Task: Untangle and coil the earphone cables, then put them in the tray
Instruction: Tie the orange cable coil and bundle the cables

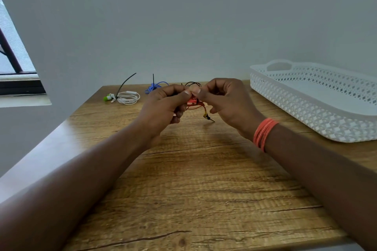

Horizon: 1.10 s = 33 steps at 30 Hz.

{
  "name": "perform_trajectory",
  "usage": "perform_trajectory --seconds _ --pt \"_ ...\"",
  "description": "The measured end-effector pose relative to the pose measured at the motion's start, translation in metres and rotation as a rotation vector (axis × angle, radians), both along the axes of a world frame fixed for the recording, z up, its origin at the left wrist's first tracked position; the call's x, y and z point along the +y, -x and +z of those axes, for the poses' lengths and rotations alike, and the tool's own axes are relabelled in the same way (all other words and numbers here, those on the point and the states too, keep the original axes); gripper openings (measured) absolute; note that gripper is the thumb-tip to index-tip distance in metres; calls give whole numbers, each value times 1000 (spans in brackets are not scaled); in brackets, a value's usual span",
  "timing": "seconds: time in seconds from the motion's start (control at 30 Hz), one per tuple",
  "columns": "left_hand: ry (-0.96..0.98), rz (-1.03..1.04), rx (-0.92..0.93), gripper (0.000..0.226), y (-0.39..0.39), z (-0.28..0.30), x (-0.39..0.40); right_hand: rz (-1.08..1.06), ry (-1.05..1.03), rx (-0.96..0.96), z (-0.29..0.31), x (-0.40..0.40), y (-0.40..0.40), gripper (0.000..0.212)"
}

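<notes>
A bunched red earphone cable (195,104) hangs between my two hands above the middle of the wooden table (204,179). Its jack plug (208,117) dangles below. My left hand (165,106) grips the bundle with curled fingers, thumb on top. My right hand (226,102) pinches the cable at the top, thumb tip against the left thumb. A white perforated tray (318,108) stands at the right, holding nothing that I can see. Much of the red cable is hidden inside my fingers.
At the far side lie a coiled white earphone with green buds (126,98) bound by a black cable tie, a blue earphone bundle (156,86) with another tie, and a black cable (192,83) behind my hands. A wall runs along the table's left and far edges.
</notes>
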<state>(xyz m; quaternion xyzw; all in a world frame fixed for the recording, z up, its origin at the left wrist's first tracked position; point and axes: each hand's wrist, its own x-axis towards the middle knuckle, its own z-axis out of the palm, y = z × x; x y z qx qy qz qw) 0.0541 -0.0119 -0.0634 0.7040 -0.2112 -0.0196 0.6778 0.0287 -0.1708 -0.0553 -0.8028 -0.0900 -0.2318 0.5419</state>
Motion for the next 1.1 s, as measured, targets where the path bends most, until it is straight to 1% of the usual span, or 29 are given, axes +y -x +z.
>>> perform_trajectory --seconds 0.07,0.17,0.3,0.37,0.47,0.57,0.73,0.9,1.0,1.1 --pt "22 -17 29 14 0 0 0 13 18 26 0 2 0 25" --pt "74 -15 65 16 -2 1 -1 55 -33 44 2 3 2 27" --pt "148 4 108 15 -3 2 -2 110 -68 89 3 2 2 19" --pt "157 -9 109 13 -2 3 -1 138 -112 127 2 2 2 18" --pt "108 -24 48 11 -1 3 1 171 -196 196 2 1 3 21" --pt "25 -10 -27 11 0 3 2 156 -229 220 1 0 4 23" --pt "8 -34 -21 12 1 4 3 92 -300 219 2 -3 4 23" --pt "-20 -70 -15 19 1 5 3 237 -246 276 6 -6 4 13" --pt "-38 -70 -19 18 1 7 4 229 -275 276 6 -6 2 8" --pt "-48 -80 -18 18 2 7 3 234 -311 290 6 -8 1 10"
